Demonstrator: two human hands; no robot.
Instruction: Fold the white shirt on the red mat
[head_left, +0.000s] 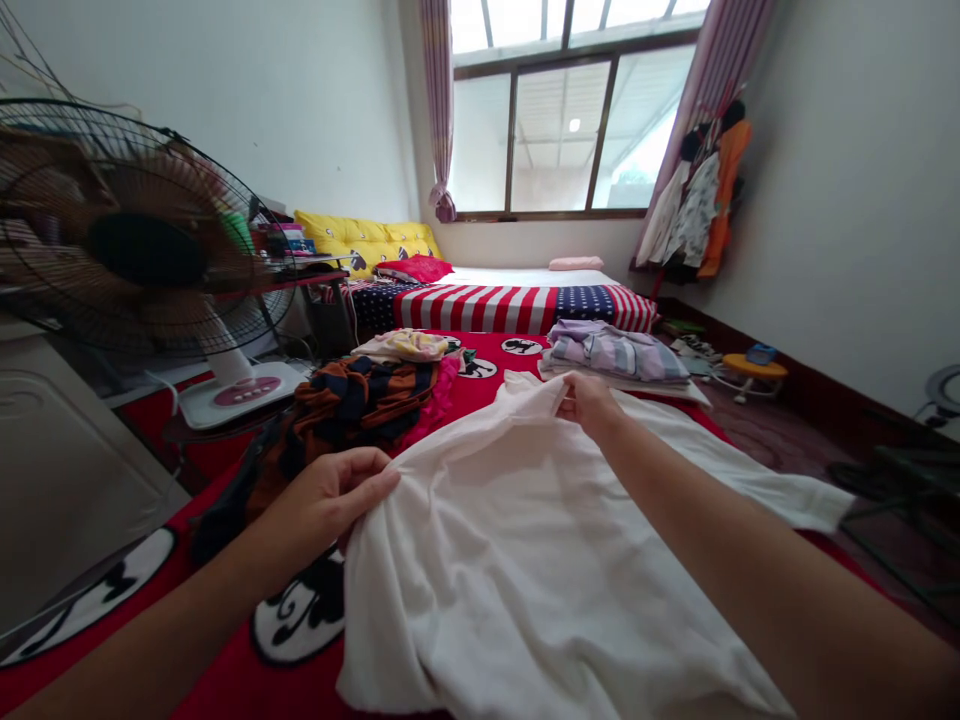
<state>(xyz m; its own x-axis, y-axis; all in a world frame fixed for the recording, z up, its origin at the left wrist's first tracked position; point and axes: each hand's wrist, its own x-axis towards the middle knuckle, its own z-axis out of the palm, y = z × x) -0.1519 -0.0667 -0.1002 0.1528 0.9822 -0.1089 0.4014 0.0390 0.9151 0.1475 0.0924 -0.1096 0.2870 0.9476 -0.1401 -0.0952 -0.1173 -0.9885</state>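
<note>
A white long-sleeved shirt (pixel 517 560) is spread over a red blanket (pixel 217 660) with black-and-white oval patterns. My left hand (pixel 337 490) pinches the shirt's left edge between thumb and fingers. Farther forward, my right hand (pixel 589 405) grips the same garment near its top, and the cloth between the two hands is lifted in a fold. One sleeve stretches out to the right beyond my right forearm. Crumpled clothes (pixel 360 395) in brown and navy lie just beyond my left hand. Past my right hand rests a folded plaid shirt (pixel 615 352) on a stack of clothing.
A standing fan (pixel 146 250) is at the left, beside a pale cabinet (pixel 67 500). A bed with a striped, starred cover (pixel 480 308) is under the window. Clothes (pixel 701 200) hang in the right corner, near a small orange stool (pixel 754 368).
</note>
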